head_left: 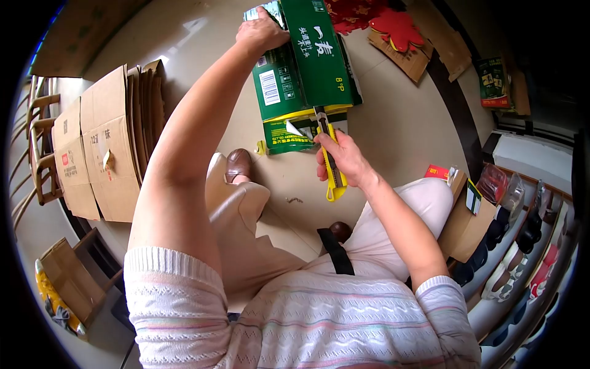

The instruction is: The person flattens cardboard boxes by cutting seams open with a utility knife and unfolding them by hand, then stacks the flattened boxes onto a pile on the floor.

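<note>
A green cardboard box with white lettering and a barcode is on the floor in front of me, its near end flaps folded out. My left hand grips the box near its far left corner, fingers bent over the edge. In my right hand is a yellow and black utility knife, fingers wrapped round its handle. The blade end points away from me and meets the near edge of the box top. Whether the blade is in the cardboard I cannot tell.
Flattened brown cartons lean upright on the left beside a wooden chair. A shoe rack with several shoes stands on the right. Red cut-out decorations lie on cardboard at the far right. A small scrap is near my shoe.
</note>
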A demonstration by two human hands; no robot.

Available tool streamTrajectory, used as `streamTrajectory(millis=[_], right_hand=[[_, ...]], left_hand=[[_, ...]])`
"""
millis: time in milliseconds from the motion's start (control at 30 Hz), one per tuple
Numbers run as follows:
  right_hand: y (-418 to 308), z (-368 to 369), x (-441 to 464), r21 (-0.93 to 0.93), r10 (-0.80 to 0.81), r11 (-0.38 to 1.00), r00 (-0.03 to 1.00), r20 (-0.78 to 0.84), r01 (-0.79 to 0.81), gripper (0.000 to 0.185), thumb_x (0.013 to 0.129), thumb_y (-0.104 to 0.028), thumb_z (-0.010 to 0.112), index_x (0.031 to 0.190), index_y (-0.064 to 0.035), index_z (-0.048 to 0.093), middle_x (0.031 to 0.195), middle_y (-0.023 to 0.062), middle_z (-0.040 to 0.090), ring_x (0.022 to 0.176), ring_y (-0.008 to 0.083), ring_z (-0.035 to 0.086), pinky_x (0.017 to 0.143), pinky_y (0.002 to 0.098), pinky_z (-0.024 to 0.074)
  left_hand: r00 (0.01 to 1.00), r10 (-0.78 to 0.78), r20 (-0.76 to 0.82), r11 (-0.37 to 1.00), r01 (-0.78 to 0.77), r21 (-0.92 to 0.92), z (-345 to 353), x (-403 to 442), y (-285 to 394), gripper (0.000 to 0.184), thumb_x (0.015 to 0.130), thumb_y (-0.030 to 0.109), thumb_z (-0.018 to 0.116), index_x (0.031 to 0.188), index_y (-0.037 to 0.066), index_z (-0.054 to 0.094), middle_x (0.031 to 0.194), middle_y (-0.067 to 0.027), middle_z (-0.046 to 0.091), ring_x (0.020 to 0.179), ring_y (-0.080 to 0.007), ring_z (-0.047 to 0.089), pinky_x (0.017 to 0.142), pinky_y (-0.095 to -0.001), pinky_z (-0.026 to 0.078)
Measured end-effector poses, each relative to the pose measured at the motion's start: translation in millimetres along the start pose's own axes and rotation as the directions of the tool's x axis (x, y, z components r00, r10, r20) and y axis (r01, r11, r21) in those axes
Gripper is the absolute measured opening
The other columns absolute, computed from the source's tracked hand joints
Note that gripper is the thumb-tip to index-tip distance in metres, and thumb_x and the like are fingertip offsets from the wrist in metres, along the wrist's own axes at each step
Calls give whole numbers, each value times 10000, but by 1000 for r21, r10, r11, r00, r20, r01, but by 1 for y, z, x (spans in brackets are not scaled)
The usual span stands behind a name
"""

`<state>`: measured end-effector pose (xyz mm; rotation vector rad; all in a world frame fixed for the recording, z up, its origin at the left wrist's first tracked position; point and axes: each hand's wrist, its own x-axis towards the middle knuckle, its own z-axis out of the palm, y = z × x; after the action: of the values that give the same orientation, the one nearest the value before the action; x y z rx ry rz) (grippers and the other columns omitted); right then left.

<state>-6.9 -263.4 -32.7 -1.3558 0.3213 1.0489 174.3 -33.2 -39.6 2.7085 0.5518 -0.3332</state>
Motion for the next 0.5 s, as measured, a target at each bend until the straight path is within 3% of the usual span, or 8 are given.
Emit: streamTrajectory(millis=[33, 167, 200, 300, 333, 433, 467, 500], right_hand=[[-4, 3, 2, 10, 19, 1000, 1000, 6, -19, 279, 919, -305, 509, 997, -45, 447, 672, 66, 522, 475, 176, 573, 416, 318, 491], [-16, 15, 5, -104, 145, 984, 989, -4, -144, 254, 916, -276, 500, 994, -41, 442, 671, 68, 518, 468, 179, 570, 406, 332, 492], [-17, 16, 6, -124, 147, 981, 989, -5, -147, 257, 911, -277, 502, 990, -41, 438, 673, 69, 516, 457, 180, 566, 399, 336, 489], [-24, 17, 6, -131, 159, 978, 986, -51, -164, 259, 907, -274, 502, 993, -39, 436, 669, 69, 518, 444, 186, 562, 393, 340, 487], [-25, 19, 6, -143, 146, 978, 987, -74, -155, 255, 906, -276, 492, 975, -36, 441, 640, 73, 517, 432, 200, 560, 383, 345, 480], [-19, 21, 1, -197, 188, 962, 982, -28, -189, 251, 909, -267, 475, 944, -21, 443, 600, 76, 509, 426, 209, 557, 376, 347, 474], [-12, 18, -3, -339, 269, 916, 956, 118, -215, 257, 914, -268, 466, 913, -12, 443, 575, 72, 499, 415, 205, 547, 367, 345, 462], [-11, 33, -14, -458, 456, 822, 873, 175, -337, 226, 922, -245, 471, 913, -21, 446, 570, 58, 498, 407, 180, 535, 352, 324, 444]], left_hand=[[1000, -1, 3, 1000, 1, 2, 1, 0, 1, 1003, 703, 539, 622, 1447, 144, 79, 1201, -231, 521, 999, -391, 588, 574, -435, 591], [999, -19, 33, 1000, 19, 4, 10, 8, 1, 836, 804, 474, 501, 1453, 127, 103, 1256, -233, 492, 1117, -352, 535, 838, -401, 524], [998, -48, 26, 999, 48, 25, 7, 2, 5, 744, 843, 400, 439, 1454, 122, 116, 1284, -224, 478, 1172, -331, 498, 936, -368, 453], [998, -69, -3, 998, 69, 2, 10, 0, 7, 726, 853, 380, 426, 1455, 119, 116, 1292, -206, 481, 1185, -326, 487, 941, -373, 445], [998, -41, -41, 996, 44, 81, 21, 14, 1, 751, 843, 392, 441, 1454, 110, 109, 1292, -196, 484, 1188, -320, 487, 940, -376, 445], [1000, -9, -2, 998, 9, 55, 43, 34, 0, 717, 828, 585, 454, 1376, 133, 356, 1254, -177, 527, 1100, -324, 550, 918, -408, 441], [987, 91, -133, 989, -74, 129, 50, 33, -1, 512, 837, 372, 590, 1245, 73, 507, 981, -88, 673, 823, -221, 659, 711, -304, 525], [999, 25, -45, 999, -24, 36, 36, 19, 5, 592, 832, 367, 555, 1314, 79, 365, 1085, -124, 609, 944, -254, 603, 792, -328, 494]])
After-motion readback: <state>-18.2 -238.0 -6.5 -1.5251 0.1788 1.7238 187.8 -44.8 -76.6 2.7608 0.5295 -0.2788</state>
